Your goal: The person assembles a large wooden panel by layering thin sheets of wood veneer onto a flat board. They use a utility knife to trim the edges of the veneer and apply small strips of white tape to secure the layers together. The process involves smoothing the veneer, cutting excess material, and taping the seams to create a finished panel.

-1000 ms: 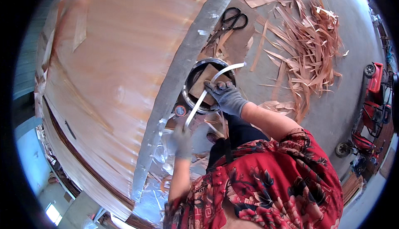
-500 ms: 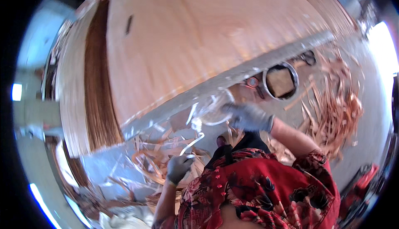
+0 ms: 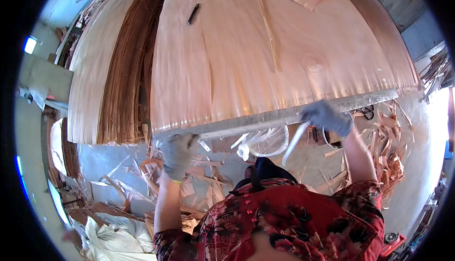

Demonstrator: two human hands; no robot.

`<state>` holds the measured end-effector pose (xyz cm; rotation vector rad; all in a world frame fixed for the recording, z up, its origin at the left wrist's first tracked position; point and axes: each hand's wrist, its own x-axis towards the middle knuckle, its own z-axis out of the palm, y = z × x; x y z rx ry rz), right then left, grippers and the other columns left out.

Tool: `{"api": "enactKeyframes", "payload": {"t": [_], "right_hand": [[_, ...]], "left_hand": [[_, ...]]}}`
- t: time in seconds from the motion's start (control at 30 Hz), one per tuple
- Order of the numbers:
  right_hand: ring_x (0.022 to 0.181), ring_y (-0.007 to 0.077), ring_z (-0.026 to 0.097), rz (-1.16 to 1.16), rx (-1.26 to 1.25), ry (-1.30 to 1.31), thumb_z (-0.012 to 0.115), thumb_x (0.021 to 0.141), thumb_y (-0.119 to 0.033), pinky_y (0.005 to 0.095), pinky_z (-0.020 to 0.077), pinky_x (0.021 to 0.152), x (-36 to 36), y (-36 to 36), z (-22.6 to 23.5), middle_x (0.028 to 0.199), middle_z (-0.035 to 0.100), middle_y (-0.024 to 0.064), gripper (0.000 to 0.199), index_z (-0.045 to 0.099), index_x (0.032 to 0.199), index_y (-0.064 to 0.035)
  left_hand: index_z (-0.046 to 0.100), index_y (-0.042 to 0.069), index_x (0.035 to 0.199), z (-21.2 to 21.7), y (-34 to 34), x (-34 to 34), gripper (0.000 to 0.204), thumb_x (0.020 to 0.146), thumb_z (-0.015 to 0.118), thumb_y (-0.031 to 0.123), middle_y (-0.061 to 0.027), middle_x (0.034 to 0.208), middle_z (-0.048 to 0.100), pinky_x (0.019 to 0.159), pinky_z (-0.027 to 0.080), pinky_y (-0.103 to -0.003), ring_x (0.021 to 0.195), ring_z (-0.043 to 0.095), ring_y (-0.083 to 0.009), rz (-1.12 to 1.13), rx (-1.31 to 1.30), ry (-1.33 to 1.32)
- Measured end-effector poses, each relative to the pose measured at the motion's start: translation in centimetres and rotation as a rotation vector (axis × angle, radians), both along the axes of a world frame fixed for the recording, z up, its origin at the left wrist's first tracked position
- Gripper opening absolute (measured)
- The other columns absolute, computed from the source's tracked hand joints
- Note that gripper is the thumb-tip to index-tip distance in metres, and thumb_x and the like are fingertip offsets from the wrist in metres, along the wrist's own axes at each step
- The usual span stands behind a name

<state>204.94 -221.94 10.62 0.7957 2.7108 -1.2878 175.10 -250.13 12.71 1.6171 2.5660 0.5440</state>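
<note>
Two hands: both wore grey work gloves and met the near edge of a large, pale orange-brown sheet of thin wood veneer (image 3: 265,57) that filled the upper middle of the frame.
Left hand (image 3: 178,153): lower left of centre, its grip curled shut on the veneer edge at the sheet's near left corner.
Right hand (image 3: 327,117): right of centre, its grip closed over the same edge, with a bent strip of white tape (image 3: 293,145) hanging down from it.
Edge: a long grey metal strip (image 3: 265,119) ran under the veneer's near edge, slanting up from the left hand to the right side of the frame.
Tape roll: a clear ring of tape (image 3: 270,142) hung just below the strip, between the two hands.
Left of sheet: a stack of darker brown veneer sheets (image 3: 121,76), touching its side.
Floor: grey concrete (image 3: 417,142), with curled wood offcuts (image 3: 384,157) piled at the right and more scraps at the lower left.
Scissors (image 3: 367,112): black-handled, beside the right hand, on the floor.
</note>
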Motion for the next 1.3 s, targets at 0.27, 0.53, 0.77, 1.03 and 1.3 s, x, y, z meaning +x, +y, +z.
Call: {"api": "enactKeyframes", "payload": {"t": [0.27,0.53,0.77,1.03,1.3], "right_hand": [[0.089,0.0297,0.057,0.105,0.524,0.302,0.063,0.073,-0.026,0.0368,0.0482,0.073,-6.4,0.7,-3.2,0.102,0.056,0.0125,0.039,0.049,0.103,-0.0059],[0.084,0.0311,0.059,0.188,-0.179,0.254,0.063,0.07,-0.035,0.0402,0.0461,0.074,-15.3,-9.2,-4.7,0.084,0.063,0.014,0.032,0.063,0.087,-0.0077],[0.069,0.033,0.055,0.2,0.053,0.411,0.069,0.061,-0.039,0.0401,0.0449,0.066,-17.8,-9.0,-5.2,0.067,0.057,0.0125,0.035,0.061,0.069,-0.0061],[0.061,0.0293,0.06,-0.004,-0.226,-0.085,0.055,0.076,-0.019,0.0391,0.0471,0.061,-21.4,-10.5,-5.6,0.064,0.06,0.0108,0.014,0.061,0.08,-0.0075],[0.064,0.0262,0.062,0.058,-0.01,-0.202,0.059,0.076,-0.025,0.0351,0.0475,0.06,-25.0,-9.7,-6.4,0.066,0.062,0.0122,0.021,0.065,0.078,-0.0048]], "left_hand": [[0.062,0.001,0.071,-3.0,5.5,1.0,0.02,0.079,0.057,0.018,-0.0122,0.051,0.055,0.047,0.042,-0.034,0.044,0.055,-0.0212,-0.137,-0.137,-0.287],[0.06,0.001,0.065,-2.2,7.9,-0.4,0.023,0.079,0.057,0.018,-0.0139,0.053,0.056,0.046,0.041,-0.036,0.047,0.055,-0.0258,-0.285,-0.183,-0.516],[0.064,0.002,0.075,-4.8,5.8,-5.5,0.018,0.077,0.06,0.019,-0.0159,0.057,0.055,0.049,0.043,-0.036,0.049,0.056,-0.0274,-0.265,-0.114,-0.326],[0.015,-0.001,0.135,-8.0,1.3,-9.7,0.082,0.073,0.065,0.02,-0.0083,0.108,0.059,0.092,0.032,-0.042,0.126,0.03,-0.0346,-0.156,0.219,-0.054],[0.019,0.0,0.135,-12.1,-0.4,-7.4,0.078,0.071,0.062,0.011,-0.0065,0.127,0.049,0.096,0.032,-0.048,0.125,0.032,-0.0365,-0.282,0.169,-0.062]]}}
